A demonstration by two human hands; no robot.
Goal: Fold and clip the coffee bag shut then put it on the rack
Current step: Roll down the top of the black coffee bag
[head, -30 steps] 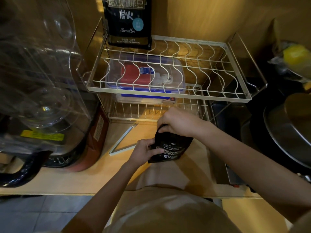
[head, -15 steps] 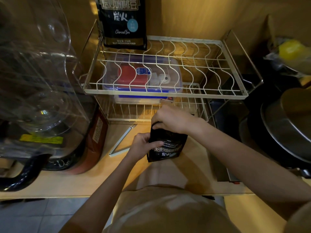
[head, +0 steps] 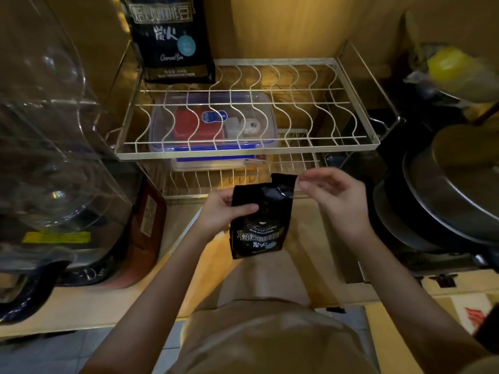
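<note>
A small black coffee bag [head: 259, 225] stands upright over the wooden counter, its top unfolded and sticking up. My left hand [head: 225, 211] grips its left side near the top. My right hand [head: 334, 201] hovers just right of the bag's top edge, fingers apart, holding nothing. A long white clip [head: 186, 230] lies on the counter to the left, partly behind my left wrist. The wire rack [head: 351, 145] stands behind, its top shelf mostly bare. A larger black coffee bag [head: 168, 41] stands at that shelf's back left.
A clear plastic box [head: 213, 125] with a blue rim sits on the lower rack shelf. A big clear appliance [head: 51, 163] fills the left side. Stacked dark pans [head: 442, 201] crowd the right. The wooden counter [head: 318, 238] lies in front of the rack.
My right hand has let go of the bag's top and drawn back to the right. The top, pressed down before, now stands up unfolded. The bag sits slightly higher.
</note>
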